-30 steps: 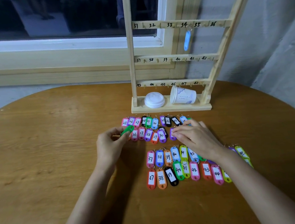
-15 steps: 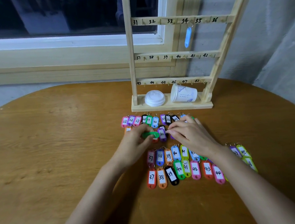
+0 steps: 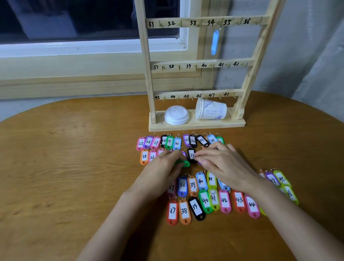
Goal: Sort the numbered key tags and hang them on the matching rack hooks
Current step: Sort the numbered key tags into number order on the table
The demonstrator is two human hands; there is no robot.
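Sorting underway on tabletop (image 3: 68,179): left hand (image 3: 162,173) grip clamped on green tag (image 3: 183,163); right hand (image 3: 225,165) grip apart, fingertips (image 3: 200,158) touching black tag 31 (image 3: 191,155). Risk: sleeveless wrists sweep crowded rows (image 3: 224,201), numbers mix.

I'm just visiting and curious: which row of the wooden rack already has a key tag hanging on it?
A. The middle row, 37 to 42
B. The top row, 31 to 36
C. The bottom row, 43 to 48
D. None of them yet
B: a light blue tag hangs from the top bar of the rack, between the marks 34 and 35, and nothing hangs from the hooks on the two lower bars.
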